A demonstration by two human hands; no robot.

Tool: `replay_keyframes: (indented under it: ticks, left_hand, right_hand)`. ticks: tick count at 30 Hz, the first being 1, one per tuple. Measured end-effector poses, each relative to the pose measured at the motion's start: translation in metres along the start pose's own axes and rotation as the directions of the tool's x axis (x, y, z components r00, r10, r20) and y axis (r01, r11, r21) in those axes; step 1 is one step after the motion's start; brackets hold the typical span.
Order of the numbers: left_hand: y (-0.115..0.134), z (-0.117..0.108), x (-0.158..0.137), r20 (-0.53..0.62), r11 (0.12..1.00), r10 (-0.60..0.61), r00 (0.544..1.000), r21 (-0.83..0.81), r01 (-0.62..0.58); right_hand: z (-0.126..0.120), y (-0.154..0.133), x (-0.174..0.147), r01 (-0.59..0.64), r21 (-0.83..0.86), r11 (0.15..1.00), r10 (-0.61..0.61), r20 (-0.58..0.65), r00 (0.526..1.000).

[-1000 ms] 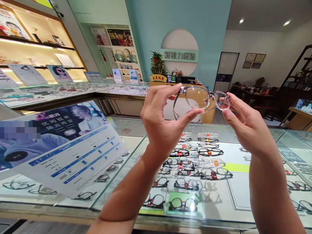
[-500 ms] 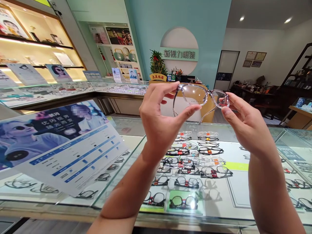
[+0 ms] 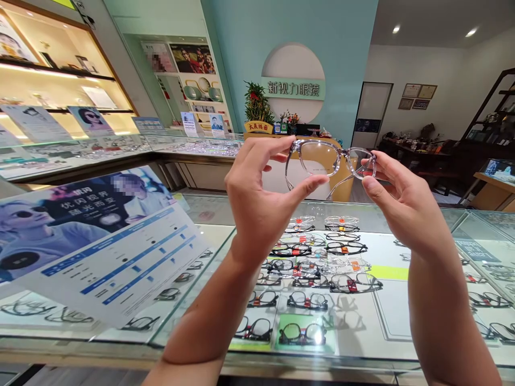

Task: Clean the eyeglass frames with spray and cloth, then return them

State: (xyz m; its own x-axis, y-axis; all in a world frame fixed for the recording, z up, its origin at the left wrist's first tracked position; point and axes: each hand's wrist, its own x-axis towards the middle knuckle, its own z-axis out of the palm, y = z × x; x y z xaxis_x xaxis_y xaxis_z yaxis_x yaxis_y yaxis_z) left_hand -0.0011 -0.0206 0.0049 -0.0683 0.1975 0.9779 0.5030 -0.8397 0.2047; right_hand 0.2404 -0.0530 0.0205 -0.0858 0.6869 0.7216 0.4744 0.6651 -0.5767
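Observation:
A pair of eyeglasses (image 3: 341, 155) with a clear, grey-patterned frame is held up above the glass counter, lenses upright. My left hand (image 3: 261, 187) pinches its left corner between the fingers at the hinge, the thumb stretched out below the left lens. At the other end, my right hand (image 3: 396, 195) grips the right rim with thumb and fingers. The temples hang down behind the lenses, partly hidden by my left hand. Below, rows of eyeglasses (image 3: 308, 300) with red and orange tags lie inside the display case (image 3: 394, 316).
A printed leaflet (image 3: 132, 262) stands tilted on the counter at left. Farther back are another glass display counter (image 3: 193, 145), a reception desk (image 3: 346, 187) with a potted plant (image 3: 257, 104), and lit wall shelves (image 3: 60, 75). Framed certificates (image 3: 418, 96) hang on the right wall.
The whole view has shifted slightly, so things sit a little farther left. Both hands keep the same hold on the eyeglasses, which are tilted very slightly differently.

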Motion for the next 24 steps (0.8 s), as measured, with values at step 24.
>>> replay_keyframes:
  ticks: [24]
  left_hand:
    - [-0.031, 0.024, -0.005, 0.062, 0.973, -0.166, 0.984, -0.152, 0.174]
  right_hand:
    - [0.019, -0.011, -0.004, 0.309, -0.337, 0.889, -0.410, -0.288, 0.866]
